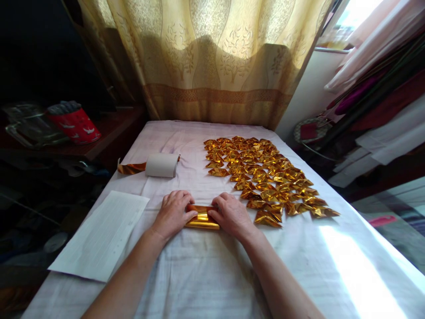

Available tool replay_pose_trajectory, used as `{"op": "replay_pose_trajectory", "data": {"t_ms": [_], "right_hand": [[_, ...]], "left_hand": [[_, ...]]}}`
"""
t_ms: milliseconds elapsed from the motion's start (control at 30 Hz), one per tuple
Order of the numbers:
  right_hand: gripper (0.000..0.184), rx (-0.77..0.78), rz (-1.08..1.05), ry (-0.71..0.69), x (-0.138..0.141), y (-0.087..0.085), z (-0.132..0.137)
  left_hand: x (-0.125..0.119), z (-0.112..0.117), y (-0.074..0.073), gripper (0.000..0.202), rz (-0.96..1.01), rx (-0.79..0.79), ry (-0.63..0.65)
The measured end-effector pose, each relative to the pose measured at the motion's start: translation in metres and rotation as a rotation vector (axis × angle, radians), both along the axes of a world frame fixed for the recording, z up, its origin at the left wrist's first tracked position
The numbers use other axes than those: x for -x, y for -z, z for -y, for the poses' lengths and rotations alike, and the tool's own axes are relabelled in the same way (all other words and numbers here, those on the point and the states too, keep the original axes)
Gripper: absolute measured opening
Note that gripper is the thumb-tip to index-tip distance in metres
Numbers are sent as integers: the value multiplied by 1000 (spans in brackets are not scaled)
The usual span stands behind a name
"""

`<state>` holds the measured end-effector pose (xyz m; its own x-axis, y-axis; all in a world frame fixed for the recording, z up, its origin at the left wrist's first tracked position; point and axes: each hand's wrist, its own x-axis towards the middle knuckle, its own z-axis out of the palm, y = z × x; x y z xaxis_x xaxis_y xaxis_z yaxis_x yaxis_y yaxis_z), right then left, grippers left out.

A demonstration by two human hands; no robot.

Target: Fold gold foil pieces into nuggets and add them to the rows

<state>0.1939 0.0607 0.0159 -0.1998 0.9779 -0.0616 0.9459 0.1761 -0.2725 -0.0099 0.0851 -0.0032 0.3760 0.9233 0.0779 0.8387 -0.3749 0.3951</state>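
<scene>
A sheet of gold foil paper [203,218], partly rolled or folded into a flat strip, lies on the white cloth in front of me. My left hand [175,209] is closed on its left end, the thumb pressing on top. At the right end, my right hand [231,213] grips the same strip between thumb and fingers. Just beyond my right hand are rows of folded gold foil ingots [265,175], several of them close together. The fingertips behind the strip are partly hidden.
A white roll [161,165] with foil paper [133,168] at its left end lies beyond my left hand. A printed sheet [99,235] rests at the left edge. A red cup [75,124] and a glass jug [31,126] stand on a dark cabinet. Clothes hang at right.
</scene>
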Motion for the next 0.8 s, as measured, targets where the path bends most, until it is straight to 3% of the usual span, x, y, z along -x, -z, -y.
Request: {"op": "replay_pose_trajectory", "data": {"t_ms": [800], "right_hand": [[7,78,-178,73,-5,4,-2]], "left_hand": [[4,-7,-13,9,82,142,10]]}}
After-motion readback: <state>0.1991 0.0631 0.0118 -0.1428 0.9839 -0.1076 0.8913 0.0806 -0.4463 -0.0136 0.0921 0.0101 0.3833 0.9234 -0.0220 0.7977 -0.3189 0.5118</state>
